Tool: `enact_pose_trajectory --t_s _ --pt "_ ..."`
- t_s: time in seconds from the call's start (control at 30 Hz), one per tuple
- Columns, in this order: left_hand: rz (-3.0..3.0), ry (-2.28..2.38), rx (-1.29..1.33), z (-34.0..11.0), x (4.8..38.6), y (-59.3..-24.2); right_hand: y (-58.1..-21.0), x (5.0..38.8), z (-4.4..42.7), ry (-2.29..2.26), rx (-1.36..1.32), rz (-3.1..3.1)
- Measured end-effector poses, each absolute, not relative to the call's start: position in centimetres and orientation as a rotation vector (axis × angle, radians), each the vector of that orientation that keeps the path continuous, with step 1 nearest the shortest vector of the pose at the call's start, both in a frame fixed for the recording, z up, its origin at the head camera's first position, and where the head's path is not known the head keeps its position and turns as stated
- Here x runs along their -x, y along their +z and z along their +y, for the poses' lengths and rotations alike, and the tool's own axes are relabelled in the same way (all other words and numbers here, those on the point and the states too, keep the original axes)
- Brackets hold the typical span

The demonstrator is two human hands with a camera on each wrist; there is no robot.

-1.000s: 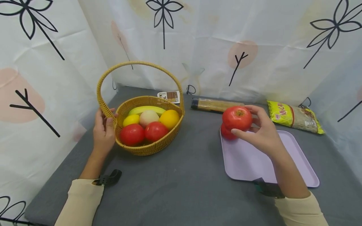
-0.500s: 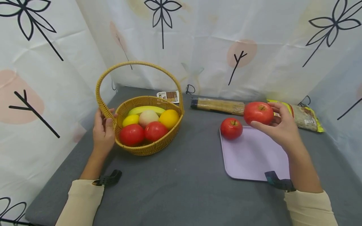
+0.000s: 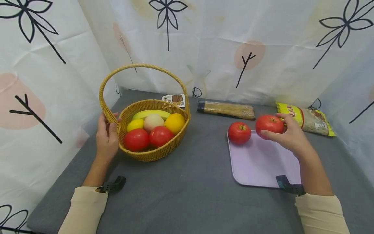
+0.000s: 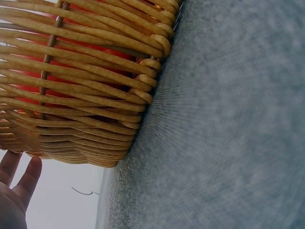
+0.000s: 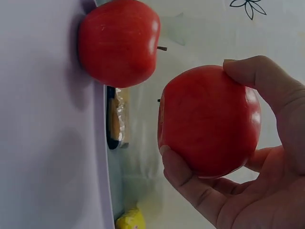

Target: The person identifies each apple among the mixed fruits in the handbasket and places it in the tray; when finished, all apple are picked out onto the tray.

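My right hand grips a red apple between thumb and fingers, above the back of a light purple tray. The right wrist view shows this apple apart from the tray surface. A second red apple sits at the tray's back left corner, its stem up. My left hand rests against the left side of a wicker basket, by the foot of its handle. In the left wrist view its visible fingers are fairly straight and touch the weave.
Inside the basket lie two red fruits, a lemon, an orange, a pale round fruit and a banana. Behind the tray are a noodle-like pack and a yellow bag. A small packet lies behind the basket.
My right hand has carried the apple to the right, away from over the other apple, then lowered it toward the tray. The left hand and basket have stayed put.
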State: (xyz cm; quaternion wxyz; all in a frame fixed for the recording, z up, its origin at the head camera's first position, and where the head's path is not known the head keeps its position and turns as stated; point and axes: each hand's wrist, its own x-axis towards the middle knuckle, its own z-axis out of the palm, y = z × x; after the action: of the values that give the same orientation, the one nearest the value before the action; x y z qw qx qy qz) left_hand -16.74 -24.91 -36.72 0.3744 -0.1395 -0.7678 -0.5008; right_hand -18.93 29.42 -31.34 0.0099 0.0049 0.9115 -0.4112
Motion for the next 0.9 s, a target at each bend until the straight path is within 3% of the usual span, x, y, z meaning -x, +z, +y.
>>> enact_pose_trajectory --t_s 0.9 --pt "-1.991 -1.256 0.347 -24.8 16.5 -36.6 -34.1 20.3 29.8 -1.138 -0.006 2.785"
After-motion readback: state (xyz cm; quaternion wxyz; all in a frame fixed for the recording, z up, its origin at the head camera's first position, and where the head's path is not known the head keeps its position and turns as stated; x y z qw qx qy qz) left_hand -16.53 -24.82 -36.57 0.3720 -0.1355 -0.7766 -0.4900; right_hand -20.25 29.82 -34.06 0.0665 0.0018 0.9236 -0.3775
